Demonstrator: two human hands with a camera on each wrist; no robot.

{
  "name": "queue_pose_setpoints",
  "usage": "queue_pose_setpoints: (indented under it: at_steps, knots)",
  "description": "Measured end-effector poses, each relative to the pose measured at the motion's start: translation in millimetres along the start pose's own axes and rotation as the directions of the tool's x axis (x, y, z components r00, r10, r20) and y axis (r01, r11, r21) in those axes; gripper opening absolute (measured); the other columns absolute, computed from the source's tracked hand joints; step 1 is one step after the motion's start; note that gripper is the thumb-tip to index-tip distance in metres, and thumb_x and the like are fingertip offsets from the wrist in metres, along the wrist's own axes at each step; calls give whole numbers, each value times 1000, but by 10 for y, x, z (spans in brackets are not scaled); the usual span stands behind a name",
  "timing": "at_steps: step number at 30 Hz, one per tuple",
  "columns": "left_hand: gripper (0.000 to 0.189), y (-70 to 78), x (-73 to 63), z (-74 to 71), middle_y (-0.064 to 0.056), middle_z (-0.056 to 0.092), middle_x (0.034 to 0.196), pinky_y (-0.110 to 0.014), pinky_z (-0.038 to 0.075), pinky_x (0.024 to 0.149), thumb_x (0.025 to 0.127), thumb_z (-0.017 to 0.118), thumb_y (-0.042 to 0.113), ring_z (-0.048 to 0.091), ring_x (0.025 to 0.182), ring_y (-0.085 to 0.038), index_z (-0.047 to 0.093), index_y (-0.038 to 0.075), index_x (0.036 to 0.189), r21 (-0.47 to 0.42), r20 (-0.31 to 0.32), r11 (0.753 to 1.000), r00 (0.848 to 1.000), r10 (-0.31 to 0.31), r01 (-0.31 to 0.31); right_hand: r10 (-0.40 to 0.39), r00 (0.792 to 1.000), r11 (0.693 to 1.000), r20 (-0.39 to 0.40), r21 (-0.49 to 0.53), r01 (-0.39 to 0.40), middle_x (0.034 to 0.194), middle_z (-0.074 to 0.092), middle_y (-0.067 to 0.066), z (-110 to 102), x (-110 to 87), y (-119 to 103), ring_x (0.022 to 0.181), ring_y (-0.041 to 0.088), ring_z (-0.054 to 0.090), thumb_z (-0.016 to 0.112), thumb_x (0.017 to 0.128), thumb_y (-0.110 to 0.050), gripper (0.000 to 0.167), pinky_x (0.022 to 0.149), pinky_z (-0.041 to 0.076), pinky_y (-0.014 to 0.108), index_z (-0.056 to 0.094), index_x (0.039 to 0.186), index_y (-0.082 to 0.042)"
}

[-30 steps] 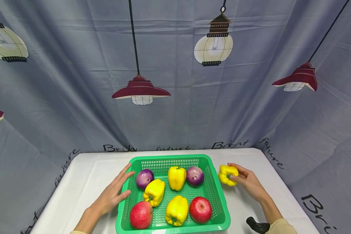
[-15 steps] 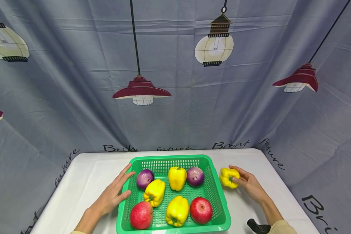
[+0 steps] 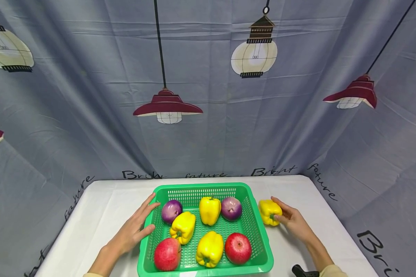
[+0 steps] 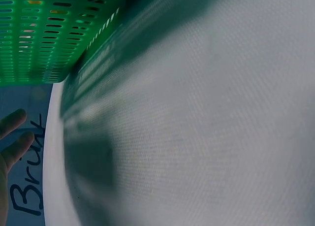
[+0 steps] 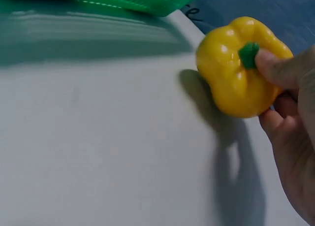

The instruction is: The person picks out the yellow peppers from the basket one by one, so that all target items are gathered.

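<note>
My right hand (image 3: 296,221) grips a yellow bell pepper (image 3: 269,212) just right of the green basket (image 3: 268,254). In the right wrist view the thumb presses beside the pepper's green stem (image 5: 248,55), and the other fingers go behind and under it. The pepper's shadow falls on the white table. My left hand (image 3: 130,231) has its fingers spread at the basket's left rim and holds nothing. In the left wrist view two of its fingers (image 4: 18,146) show near the basket's perforated wall (image 4: 44,39).
Inside the basket are several yellow bell peppers (image 3: 209,249), two purple onions (image 3: 231,209) and two red pomegranates (image 3: 238,248). The basket stands on a white-covered table (image 3: 100,204). A grey curtain (image 3: 215,146) printed with lamps hangs behind it.
The yellow pepper in my right hand has turned and sunk slightly lower, close beside the basket. My left hand and the basket's contents have stayed in place.
</note>
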State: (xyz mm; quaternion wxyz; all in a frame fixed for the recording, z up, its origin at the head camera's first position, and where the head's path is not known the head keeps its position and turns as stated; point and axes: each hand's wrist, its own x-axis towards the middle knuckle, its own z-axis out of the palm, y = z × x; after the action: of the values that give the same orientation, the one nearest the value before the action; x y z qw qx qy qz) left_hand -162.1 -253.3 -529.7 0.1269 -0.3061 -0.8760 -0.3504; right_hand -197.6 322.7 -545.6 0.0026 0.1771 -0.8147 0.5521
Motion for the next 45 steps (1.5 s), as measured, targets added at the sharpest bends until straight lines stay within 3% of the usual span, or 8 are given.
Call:
queue_pose_setpoints:
  at_steps: [7,14,17,20,22,27,33,45]
  knots:
    - [65,4,0,2,-9,19,167,-73,40,93,92,63,24,30,148,-31,43,13,153,-4,3,1000,1000,-5,5,-16,998,991,-55,-136,8,155,31,33,32,-57,-3,134,4,39,63,97,1,62,97,37,9,35,152,8]
    - [65,5,-7,0,-10,19,167,-73,41,92,92,63,23,30,148,-30,43,12,153,6,-4,1000,1000,0,0,0,999,994,-48,-111,-5,157,27,33,28,-89,-15,127,-14,34,61,98,1,64,98,36,9,31,153,8]
    - [64,-1,-7,6,-11,20,167,-74,41,91,93,62,24,30,148,-29,44,11,153,10,-13,1000,1000,8,-8,-13,999,995,-47,-101,8,156,27,34,28,-92,-25,128,-12,34,61,96,4,66,98,36,9,30,154,8]
    - [63,1,-5,6,-12,20,166,-74,40,92,93,62,23,29,148,-29,44,11,152,7,-15,1000,1000,13,-13,-28,999,997,-40,-68,25,158,20,36,27,-97,-35,137,-4,30,57,91,13,73,102,33,12,23,155,10]
    - [64,7,-4,2,-11,20,167,-74,39,93,93,62,23,29,148,-27,43,12,153,4,-9,1000,1000,8,-8,-21,999,999,-43,-38,20,159,15,36,24,-102,-46,147,11,25,56,88,15,80,104,31,13,16,157,9]
    - [65,19,-5,-3,-10,19,167,-73,40,93,91,63,20,28,149,-26,43,12,153,2,-2,1000,1000,-4,4,53,996,999,-66,1,-54,163,8,31,5,-105,-87,147,49,11,62,95,-2,90,106,29,13,1,161,-2]
    - [65,18,-6,2,-12,21,166,-73,41,92,90,63,17,29,148,-28,44,10,152,6,-8,1000,1000,3,-3,140,988,990,-68,-16,-141,165,9,25,-13,-113,-104,148,48,13,67,97,-16,96,105,29,12,-2,162,-7]
    - [65,42,3,-16,-13,21,166,-72,41,94,91,64,21,29,148,-31,43,10,152,13,3,1000,1000,6,-6,155,986,987,-65,-38,-157,165,11,24,-50,-107,-167,148,48,15,70,95,-16,97,108,31,19,1,162,-6]
